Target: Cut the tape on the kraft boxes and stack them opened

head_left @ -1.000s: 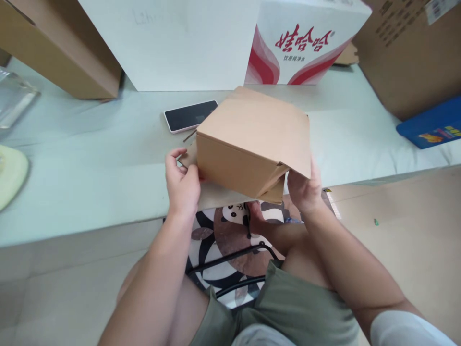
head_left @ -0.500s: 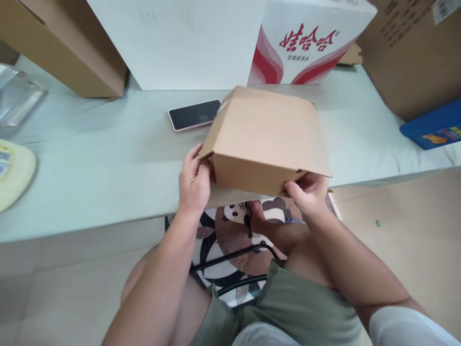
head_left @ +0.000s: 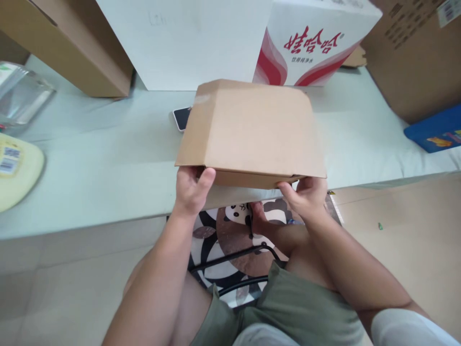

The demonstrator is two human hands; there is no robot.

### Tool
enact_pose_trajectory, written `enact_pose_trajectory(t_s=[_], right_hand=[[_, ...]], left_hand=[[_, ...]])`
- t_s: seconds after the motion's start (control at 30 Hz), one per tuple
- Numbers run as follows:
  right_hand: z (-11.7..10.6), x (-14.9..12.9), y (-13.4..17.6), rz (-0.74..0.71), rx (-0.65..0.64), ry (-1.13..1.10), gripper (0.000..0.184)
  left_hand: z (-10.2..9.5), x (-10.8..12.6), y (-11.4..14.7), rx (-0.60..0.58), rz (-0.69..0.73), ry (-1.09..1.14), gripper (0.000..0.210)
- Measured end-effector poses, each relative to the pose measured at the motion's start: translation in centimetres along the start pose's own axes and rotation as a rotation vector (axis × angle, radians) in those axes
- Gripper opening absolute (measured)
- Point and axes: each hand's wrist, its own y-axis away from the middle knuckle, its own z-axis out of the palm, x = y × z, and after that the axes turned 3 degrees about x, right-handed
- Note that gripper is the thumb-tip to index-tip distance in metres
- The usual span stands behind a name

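Observation:
A brown cardboard box is held between my two hands at the near edge of the table, its broad flap facing up. My left hand grips the near left corner, thumb on the front and fingers hidden beneath the flap. At the near right corner my right hand grips the box with its thumb against the front wall and its fingers tucked under the flap. Behind the box's left side a phone lies on the cloth, mostly covered from view.
Along the back stand a white box, a red and white carton and a tall cardboard box. A clear plastic package and a pale yellow container lie left. A blue packet sits right on the pale green cloth.
The box has tilted, its front wall now showing less, and its left flap has spread outward to the left. It covers more of the phone. Both hands keep their hold.

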Motion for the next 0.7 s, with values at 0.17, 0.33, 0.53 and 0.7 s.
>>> enact_pose_trajectory(t_s=[0.17, 0.33, 0.53, 0.7], right_hand=[[0.5, -1.7, -0.6, 0.077, 0.016, -0.025, 0.049], [0.6, -2.5, -1.6, 0.207, 0.032, -0.138, 0.030], [0.6, -1.4, -3.2, 0.497, 0.267, -0.425, 0.029], [0.0, -1.6, -3.4, 0.409, 0.284, -0.544, 0.026]], left_hand=[[0.1, 1.0, -0.6, 0.187, -0.099, -0.114, 0.062], [-0.5, 1.9, -0.6, 0.276, -0.174, -0.140, 0.048], [-1.1, 2.1, -0.7, 0.118, -0.282, 0.025, 0.018], [-2.3, 1.7, -1.9, 0.196, -0.336, -0.306, 0.030]])
